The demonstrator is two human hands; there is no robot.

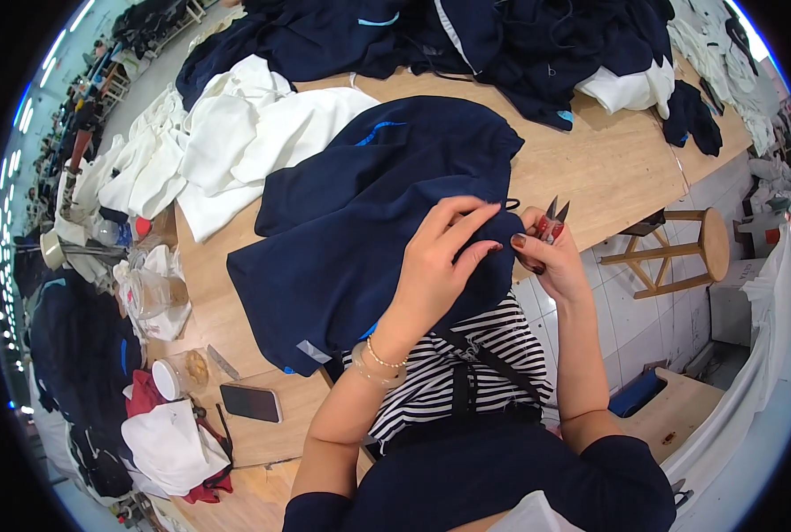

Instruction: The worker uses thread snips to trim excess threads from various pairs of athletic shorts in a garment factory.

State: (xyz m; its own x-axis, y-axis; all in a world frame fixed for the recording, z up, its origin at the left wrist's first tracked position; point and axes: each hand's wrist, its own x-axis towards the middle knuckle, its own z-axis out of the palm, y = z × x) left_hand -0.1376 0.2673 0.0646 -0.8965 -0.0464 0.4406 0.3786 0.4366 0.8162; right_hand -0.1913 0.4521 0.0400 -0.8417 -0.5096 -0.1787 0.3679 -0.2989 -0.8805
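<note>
A dark navy garment (360, 204) with bright blue trim lies over the near edge of the table and onto my lap. My left hand (440, 248) rests on its right end, fingers bent and closed on the cloth at the gathered edge. A small dark cord loop (511, 205) sticks out by those fingertips. Beside it, my right hand (551, 259) is closed around red-handled thread snips (551, 226), blades pointing up and parted. The thumb and a finger of that hand also meet the garment's edge.
White garments (245, 133) lie to the left, and a navy heap (537, 44) covers the far side. A phone (251, 402), a lidded jar (181, 374) and a small blade (223, 362) sit at the left edge. A wooden stool (713, 246) stands at right.
</note>
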